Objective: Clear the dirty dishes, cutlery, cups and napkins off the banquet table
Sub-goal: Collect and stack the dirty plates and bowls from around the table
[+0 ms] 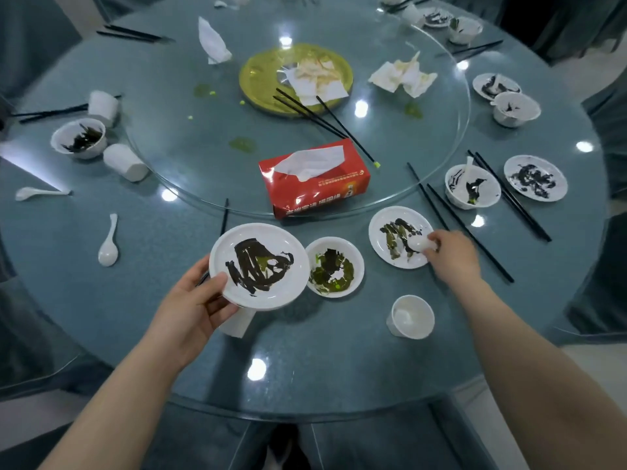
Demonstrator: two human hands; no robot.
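1. The left hand (193,300) grips a round white plate smeared with black sauce (259,266) by its rim at 8 o'clock, thumb on top, fingers beneath, holding it just above the round blue-grey desk (305,368).
2. The right hand (453,254) curls its fingers round a small white spoon (420,245) lying on a second white plate streaked with dark green leftovers (393,239), at that plate's 4 o'clock edge.
3. Between the two plates sits a small white bowl with green and black scraps (334,268), just beside the held plate at its 3 o'clock.
4. A white paper cup (412,317) stands at 6 o'clock from the right hand, near it.
5. A folded white napkin (237,325) lies under the held plate's 6 o'clock edge.
6. At 12 o'clock from the bowl, a red tissue box (315,184) rests on the near edge of the clear glass turntable (190,171).
7. Two black chopsticks (468,228) lie at 2 o'clock from the right hand.
8. A white ceramic spoon (109,245) lies at 9 o'clock from the left hand, well apart.
9. A yellow round dish holding crumpled napkins (261,79) sits at the turntable's centre, black chopsticks leaning on its rim.
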